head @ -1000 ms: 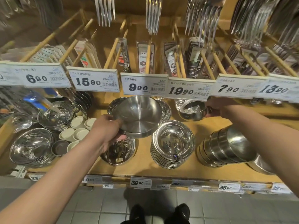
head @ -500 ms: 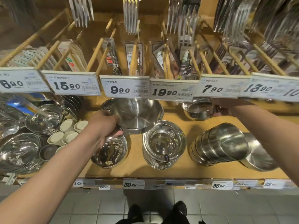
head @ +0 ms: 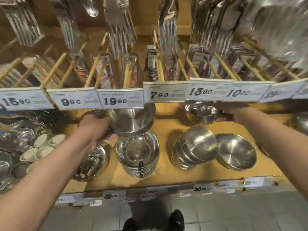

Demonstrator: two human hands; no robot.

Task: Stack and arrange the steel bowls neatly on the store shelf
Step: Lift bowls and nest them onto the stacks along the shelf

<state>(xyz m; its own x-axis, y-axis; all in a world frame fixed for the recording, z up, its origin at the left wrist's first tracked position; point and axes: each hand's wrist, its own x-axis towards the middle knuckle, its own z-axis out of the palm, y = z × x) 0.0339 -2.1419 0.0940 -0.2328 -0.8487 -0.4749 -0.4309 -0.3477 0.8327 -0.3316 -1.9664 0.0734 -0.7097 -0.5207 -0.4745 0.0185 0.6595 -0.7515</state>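
My left hand (head: 95, 125) grips the rim of a matte steel bowl (head: 133, 120), tilted with its underside toward me, just above an upright stack of shiny steel bowls (head: 138, 152) on the wooden shelf (head: 166, 125). My right hand (head: 233, 112) holds a small shiny steel bowl (head: 200, 112) by its edge at the back of the shelf, partly under the price tags. A leaning stack of matte bowls (head: 195, 149) lies to the right, with an upturned bowl (head: 236, 151) beside it. Another shiny bowl (head: 93, 162) sits under my left forearm.
A row of price tags (head: 120, 99) hangs low over the shelf's back. Packaged cutlery (head: 120, 30) hangs above. Steel plates and bowls (head: 18, 139) and small white dishes (head: 41, 147) crowd the left. Shelf-edge labels (head: 115, 195) line the front; tiled floor and my shoes lie below.
The camera has swung right. My left hand has carried the matte bowl rightward, over the shiny stack. My right hand still holds the small bowl at the back.
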